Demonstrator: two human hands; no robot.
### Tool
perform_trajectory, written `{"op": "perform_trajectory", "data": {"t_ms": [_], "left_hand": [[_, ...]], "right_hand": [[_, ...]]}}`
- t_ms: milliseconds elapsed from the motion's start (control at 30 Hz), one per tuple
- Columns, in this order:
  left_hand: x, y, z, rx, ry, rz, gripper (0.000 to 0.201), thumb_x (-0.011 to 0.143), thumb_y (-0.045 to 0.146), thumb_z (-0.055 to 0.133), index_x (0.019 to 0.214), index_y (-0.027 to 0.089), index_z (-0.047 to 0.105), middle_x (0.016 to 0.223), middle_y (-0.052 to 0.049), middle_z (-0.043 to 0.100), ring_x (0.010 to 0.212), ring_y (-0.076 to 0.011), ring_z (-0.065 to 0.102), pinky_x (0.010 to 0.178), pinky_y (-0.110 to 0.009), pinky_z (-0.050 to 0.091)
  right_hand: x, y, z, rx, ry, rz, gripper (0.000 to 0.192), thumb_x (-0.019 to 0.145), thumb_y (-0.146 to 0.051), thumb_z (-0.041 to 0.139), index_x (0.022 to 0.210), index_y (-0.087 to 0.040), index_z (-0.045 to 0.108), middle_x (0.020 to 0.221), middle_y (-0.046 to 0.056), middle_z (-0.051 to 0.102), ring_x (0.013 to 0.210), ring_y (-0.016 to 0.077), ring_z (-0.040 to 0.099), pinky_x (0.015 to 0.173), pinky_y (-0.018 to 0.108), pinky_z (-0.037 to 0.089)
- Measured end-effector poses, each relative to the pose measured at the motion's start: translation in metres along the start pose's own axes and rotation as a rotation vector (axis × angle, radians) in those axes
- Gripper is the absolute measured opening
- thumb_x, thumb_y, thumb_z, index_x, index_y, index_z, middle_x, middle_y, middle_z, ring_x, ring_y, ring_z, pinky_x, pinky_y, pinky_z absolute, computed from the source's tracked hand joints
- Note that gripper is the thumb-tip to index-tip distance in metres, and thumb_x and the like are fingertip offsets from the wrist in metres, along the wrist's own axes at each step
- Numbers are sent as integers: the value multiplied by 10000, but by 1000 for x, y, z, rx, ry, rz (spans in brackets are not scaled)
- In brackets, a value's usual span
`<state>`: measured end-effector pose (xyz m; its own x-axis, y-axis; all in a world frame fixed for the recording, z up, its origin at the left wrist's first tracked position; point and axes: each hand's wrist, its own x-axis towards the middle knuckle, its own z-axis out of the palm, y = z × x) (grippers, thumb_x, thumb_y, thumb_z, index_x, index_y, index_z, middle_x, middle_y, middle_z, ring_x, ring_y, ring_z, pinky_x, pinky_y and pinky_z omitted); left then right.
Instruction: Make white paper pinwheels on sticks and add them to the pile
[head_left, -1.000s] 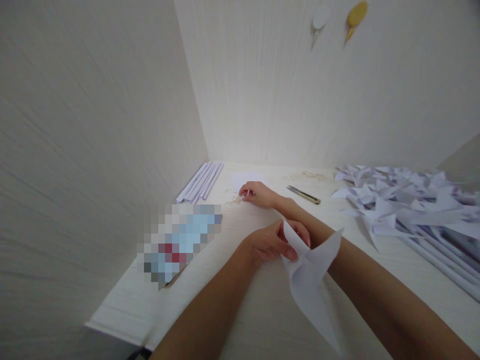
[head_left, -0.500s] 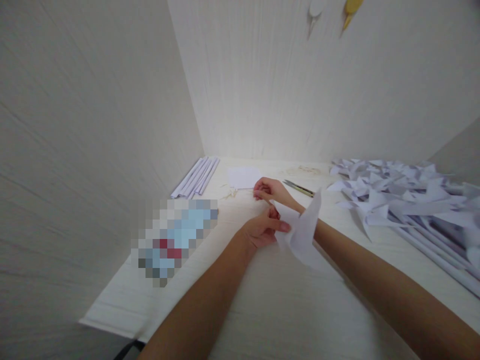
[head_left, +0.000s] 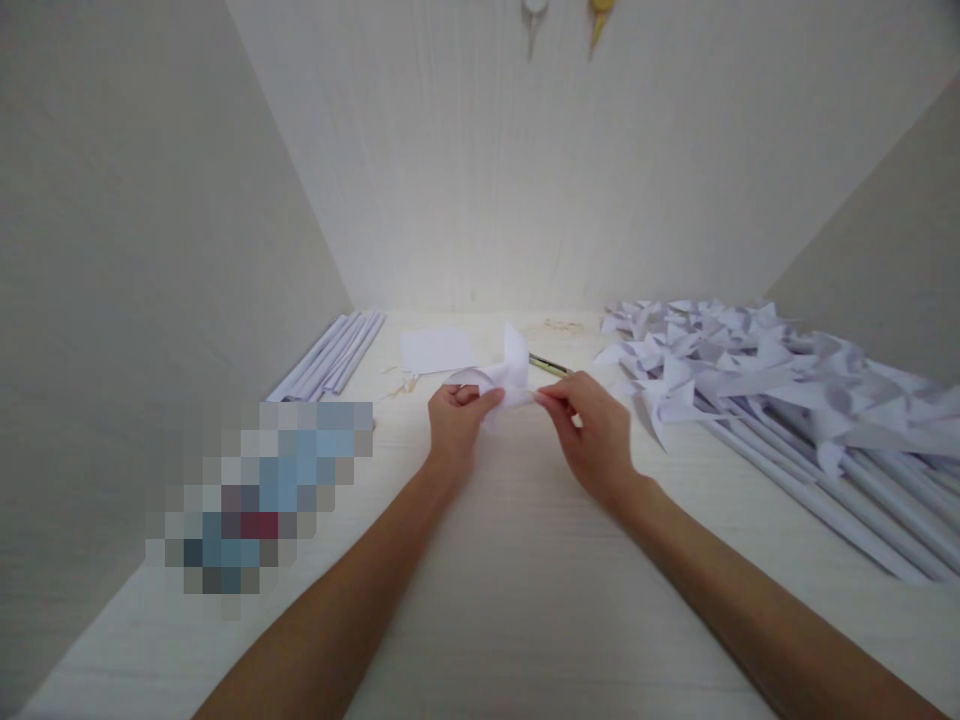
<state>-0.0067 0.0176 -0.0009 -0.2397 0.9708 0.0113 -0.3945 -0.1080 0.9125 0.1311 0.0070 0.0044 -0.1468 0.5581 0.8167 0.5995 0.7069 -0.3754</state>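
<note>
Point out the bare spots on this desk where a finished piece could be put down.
The pale wooden desk is bare between the forearms, below the left hand and right hand holding the folded white paper piece. The right side is crowded with white paper pinwheels on rolled sticks. Far left lie rolled white paper sticks; a flat white sheet lies behind the hands.

A heap of white paper pinwheels [head_left: 757, 370] on rolled paper sticks covers the right side of the counter [head_left: 525, 600]. Along the left wall lies a bundle of rolled paper sticks [head_left: 330, 352], and just beside it a flat white sheet [head_left: 435, 350]. Small scissors [head_left: 550, 366], partly hidden, lie near the middle. Two hooks [head_left: 566, 15], perhaps, hang on the back wall.
</note>
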Motion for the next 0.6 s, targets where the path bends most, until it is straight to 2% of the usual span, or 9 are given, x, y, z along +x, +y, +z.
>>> {"op": "perform_trajectory", "data": {"t_ms": [100,333,600], "left_hand": [[-5,1,3,22,-2,12,245,460,161,710,484,156,467,417,88,449,386,-41,395,423,-179,316],[-7,0,5,81,4,-8,235,443,166,722,534,144,507,467,63,519,414,-53,442,434,-183,340],[-8,-1,4,108,-18,18,233,467,155,686,530,154,463,429,90,456,397,-39,399,431,-181,319]], "right_hand": [[-8,-3,11,-57,-39,-56,191,851,-231,473,687,-173,552,630,39,570,606,146,518,563,263,422],[-12,3,15,-52,-19,66,182,851,-211,470,674,-184,505,621,11,531,568,128,470,534,248,372],[-12,1,17,-66,-35,158,197,837,-223,472,643,-191,492,608,1,514,541,122,429,512,253,311]]}}
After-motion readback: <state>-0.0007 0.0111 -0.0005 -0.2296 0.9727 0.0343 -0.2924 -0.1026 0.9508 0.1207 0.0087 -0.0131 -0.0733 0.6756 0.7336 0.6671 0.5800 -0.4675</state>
